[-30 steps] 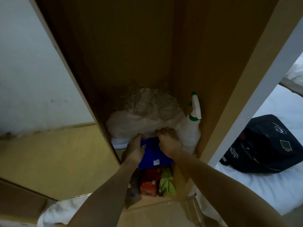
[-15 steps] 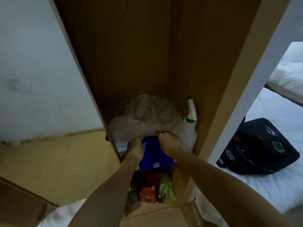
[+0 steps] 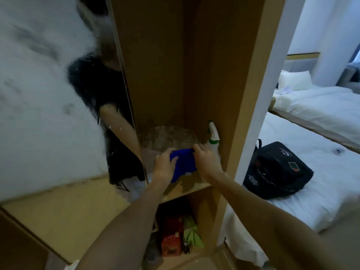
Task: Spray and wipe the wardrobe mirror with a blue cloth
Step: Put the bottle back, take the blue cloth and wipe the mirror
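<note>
Near the centre of the frame, both hands gripped the blue cloth (image 3: pixel 183 162) above the wardrobe shelf (image 3: pixel 194 187): the left hand (image 3: pixel 165 168) clenched its left edge, the right hand (image 3: pixel 207 162) pinched its top right corner. The spray bottle (image 3: pixel 213 137) stood just right of the right hand, so pulling the cloth out could likely knock it over. The mirror (image 3: pixel 48 94), at the left of the frame, looked smeared.

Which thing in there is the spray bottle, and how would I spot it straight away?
Look into the open wooden wardrobe, at the shelf where both hands hold the blue cloth. The spray bottle stands upright in the shelf's back right corner, just beyond the right hand. It alone is white with a green collar, beside a crumpled plastic bag.
</note>
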### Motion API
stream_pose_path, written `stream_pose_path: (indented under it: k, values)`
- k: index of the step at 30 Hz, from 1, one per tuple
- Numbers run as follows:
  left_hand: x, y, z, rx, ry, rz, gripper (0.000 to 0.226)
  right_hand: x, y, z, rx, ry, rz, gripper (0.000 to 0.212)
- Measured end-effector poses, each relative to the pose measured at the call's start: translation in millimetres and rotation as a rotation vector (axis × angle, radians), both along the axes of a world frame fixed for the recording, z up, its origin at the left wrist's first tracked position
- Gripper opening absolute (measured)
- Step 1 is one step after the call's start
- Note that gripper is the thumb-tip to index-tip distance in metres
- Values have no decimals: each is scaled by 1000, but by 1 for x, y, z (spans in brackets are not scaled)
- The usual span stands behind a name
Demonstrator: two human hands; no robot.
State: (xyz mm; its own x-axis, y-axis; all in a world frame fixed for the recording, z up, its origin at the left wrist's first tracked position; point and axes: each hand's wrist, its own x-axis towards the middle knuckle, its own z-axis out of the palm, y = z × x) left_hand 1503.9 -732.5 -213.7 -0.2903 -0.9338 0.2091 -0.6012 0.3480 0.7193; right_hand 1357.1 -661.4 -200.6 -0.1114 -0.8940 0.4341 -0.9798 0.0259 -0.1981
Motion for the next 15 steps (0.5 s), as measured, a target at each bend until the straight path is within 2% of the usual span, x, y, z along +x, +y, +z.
stream_pose_path:
  k: [5,15]
  values:
    - [12,27,30,-79,22,-113,21,7,36,27,-97,18,-63,18]
    - [48,94,92,-254,-8,-205,16,26,108,75,-174,-114,-42,21]
